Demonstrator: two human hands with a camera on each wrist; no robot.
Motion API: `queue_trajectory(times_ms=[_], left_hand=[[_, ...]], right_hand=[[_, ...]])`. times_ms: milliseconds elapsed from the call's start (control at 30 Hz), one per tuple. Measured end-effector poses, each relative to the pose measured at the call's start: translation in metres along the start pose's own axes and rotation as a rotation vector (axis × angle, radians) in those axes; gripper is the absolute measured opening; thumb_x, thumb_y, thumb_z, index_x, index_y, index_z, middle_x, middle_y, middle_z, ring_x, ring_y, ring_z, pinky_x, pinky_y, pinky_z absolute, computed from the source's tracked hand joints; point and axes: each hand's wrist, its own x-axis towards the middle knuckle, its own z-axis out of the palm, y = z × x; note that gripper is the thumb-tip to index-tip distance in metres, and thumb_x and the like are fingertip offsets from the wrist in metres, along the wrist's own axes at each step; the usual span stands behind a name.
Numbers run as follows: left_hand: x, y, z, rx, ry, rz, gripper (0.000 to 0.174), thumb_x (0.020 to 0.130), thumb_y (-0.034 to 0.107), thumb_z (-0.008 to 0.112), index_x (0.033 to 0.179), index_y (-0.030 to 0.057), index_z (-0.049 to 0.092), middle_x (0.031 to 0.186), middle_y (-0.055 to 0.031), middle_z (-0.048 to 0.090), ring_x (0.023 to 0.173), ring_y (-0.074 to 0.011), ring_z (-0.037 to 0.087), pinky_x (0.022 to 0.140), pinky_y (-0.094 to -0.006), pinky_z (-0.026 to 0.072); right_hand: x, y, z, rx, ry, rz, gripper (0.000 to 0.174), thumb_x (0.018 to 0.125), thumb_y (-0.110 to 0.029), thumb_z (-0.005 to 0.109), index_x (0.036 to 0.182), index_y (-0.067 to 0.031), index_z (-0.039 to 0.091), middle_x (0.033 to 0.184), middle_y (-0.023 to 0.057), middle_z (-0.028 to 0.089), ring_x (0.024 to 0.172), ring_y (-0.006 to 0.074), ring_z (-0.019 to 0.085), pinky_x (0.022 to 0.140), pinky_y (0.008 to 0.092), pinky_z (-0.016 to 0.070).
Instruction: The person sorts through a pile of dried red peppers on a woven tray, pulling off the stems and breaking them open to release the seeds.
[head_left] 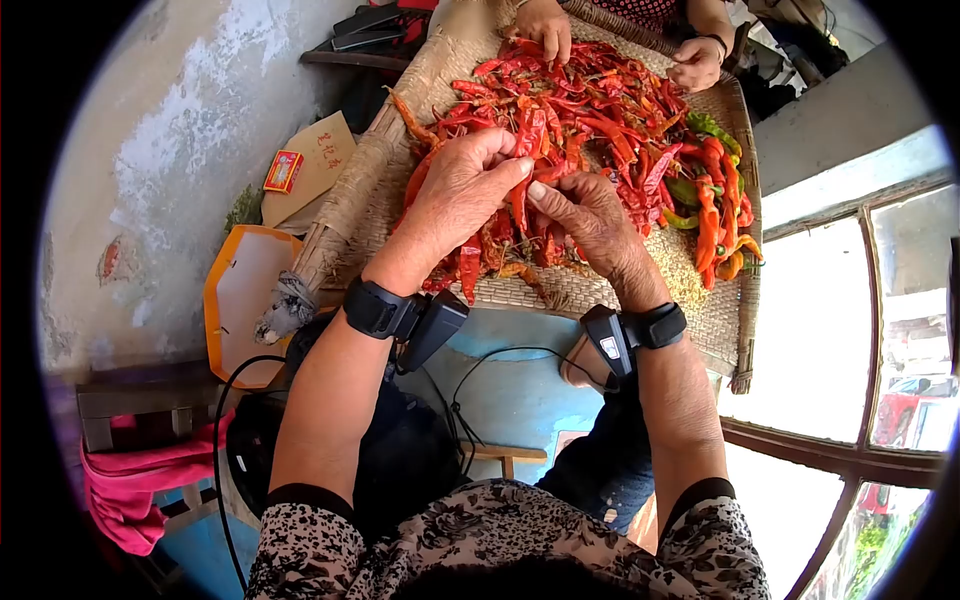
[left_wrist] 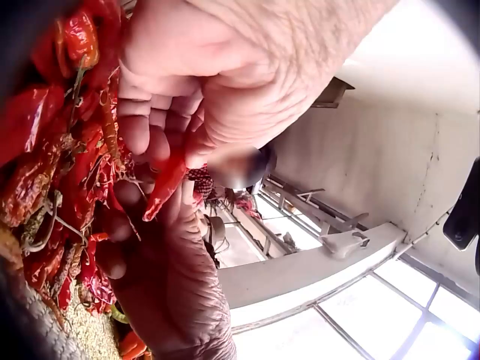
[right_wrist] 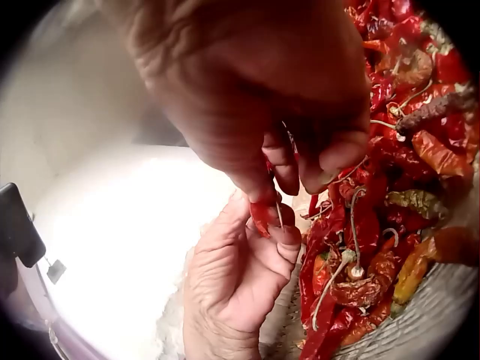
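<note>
"Where are your hands?"
"Together above the pile, you pinch one red pepper (left_wrist: 166, 186) between your left hand (head_left: 455, 190) and your right hand (head_left: 600, 225), thumbs and fingertips closed on it. A thin stem shows beside the pepper in the right wrist view."

"And beneath them?"
"Red peppers (head_left: 600, 115), many wrinkled and some with dry stems, lie heaped on a woven tray (head_left: 500, 292). Toward its right side you have orange peppers (head_left: 708, 230) and green peppers (head_left: 715, 130), with pale yellow seeds (head_left: 685, 270) scattered nearby."

"Who is across from you?"
"Another person, at the tray's far side. One hand (head_left: 543, 28) touches the heap; the other hand (head_left: 697, 62) is at its edge, fingers bent, though you cannot tell whether it holds anything."

"What is to your left?"
"A small red-and-yellow box (head_left: 284, 171) on a brown sheet (head_left: 325, 150) with handwriting, and just below, an orange-rimmed container (head_left: 212, 300) beside the tray."
</note>
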Motion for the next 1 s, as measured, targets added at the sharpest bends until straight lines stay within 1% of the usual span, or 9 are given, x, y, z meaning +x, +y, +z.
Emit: queue_trajectory(times_ms=[233,333,467,533,733,833,900,933,1000], left_hand=[[0.001,-0.001,-0.001,0.053,0.028,0.036,0.012,0.093,0.016,0.057,0.092,0.0048,0.059,0.079,0.0025,0.057,0.07,-0.003,0.051,0.06,-0.0206,0.044],[0.001,-0.005,-0.007,0.037,0.038,0.038,0.01,0.093,0.014,0.056,0.088,0.0051,0.057,0.074,0.0037,0.055,0.066,-0.002,0.049,0.058,-0.0193,0.0419],[-0.002,0.006,-0.001,-0.041,0.042,0.008,0.011,0.09,0.013,0.06,0.087,0.0027,0.058,0.073,0.0016,0.056,0.065,-0.0034,0.049,0.056,-0.0213,0.0428],[-0.002,0.006,0.004,-0.057,0.045,0.0,0.014,0.087,0.013,0.063,0.087,-0.0003,0.059,0.072,-0.0008,0.058,0.064,-0.0052,0.05,0.055,-0.0238,0.0434],[0.0,-0.004,0.006,0.049,-0.076,0.008,0.011,0.091,0.014,0.061,0.095,0.004,0.058,0.081,0.002,0.058,0.071,-0.0031,0.052,0.061,-0.0206,0.0458],[0.0,0.0,-0.003,0.137,-0.042,0.007,0.015,0.09,0.012,0.06,0.103,0.0039,0.059,0.085,-0.0041,0.061,0.073,-0.0088,0.057,0.064,-0.0253,0.0483],[0.001,0.0,-0.018,0.711,0.292,0.264,0.024,0.087,0.007,0.059,0.111,0.0054,0.059,0.095,-0.0122,0.063,0.079,-0.0231,0.062,0.072,-0.0333,0.0502],[0.001,0.0,-0.026,0.914,0.318,0.3,0.033,0.086,0.006,0.056,0.119,0.0075,0.056,0.108,-0.0169,0.061,0.09,-0.036,0.061,0.081,-0.0403,0.0492],[0.003,-0.003,-0.032,1.034,0.278,0.196,0.03,0.087,0.006,0.054,0.117,0.0055,0.054,0.11,-0.017,0.059,0.091,-0.0384,0.062,0.079,-0.0429,0.0502]], right_hand=[[-0.002,-0.002,0.01,0.283,0.078,-0.03,0.028,0.09,-0.029,0.065,0.095,-0.0015,0.063,0.071,0.0023,0.063,0.056,0.0062,0.053,0.05,0.0206,0.0439],[0.003,0.018,0.006,-0.171,0.177,-0.186,0.021,0.091,-0.019,0.063,0.094,0.002,0.065,0.07,0.0038,0.064,0.057,0.009,0.055,0.051,0.0262,0.0445],[0.0,0.014,0.002,-0.236,0.214,-0.198,0.024,0.091,-0.022,0.064,0.09,0.0025,0.065,0.069,0.0046,0.064,0.058,0.0092,0.056,0.052,0.0266,0.0453],[-0.005,0.0,0.005,-0.113,0.068,-0.145,0.025,0.09,-0.024,0.065,0.091,0.0016,0.066,0.071,0.0043,0.065,0.059,0.0088,0.056,0.053,0.0263,0.0456],[-0.008,-0.003,0.001,0.036,0.009,-0.047,0.019,0.089,-0.02,0.066,0.084,-0.0015,0.065,0.07,0.0011,0.062,0.062,0.0076,0.055,0.055,0.0249,0.0456],[-0.008,-0.004,-0.004,0.07,0.029,-0.005,0.017,0.088,-0.017,0.067,0.081,-0.0016,0.064,0.068,0.0003,0.06,0.063,0.007,0.054,0.057,0.0244,0.0451],[-0.005,-0.002,-0.01,0.074,0.042,-0.024,0.017,0.088,-0.015,0.067,0.078,-0.0027,0.063,0.066,-0.0022,0.056,0.061,0.0056,0.049,0.056,0.0237,0.0417],[-0.004,-0.002,-0.013,0.062,0.099,-0.058,0.017,0.088,-0.015,0.067,0.076,-0.0033,0.062,0.065,-0.0034,0.054,0.061,0.0051,0.046,0.055,0.0234,0.0396],[0.0,0.0,-0.018,0.125,0.158,-0.105,0.02,0.088,-0.014,0.067,0.072,-0.0051,0.061,0.064,-0.0062,0.048,0.062,0.0042,0.039,0.056,0.0227,0.0352]])
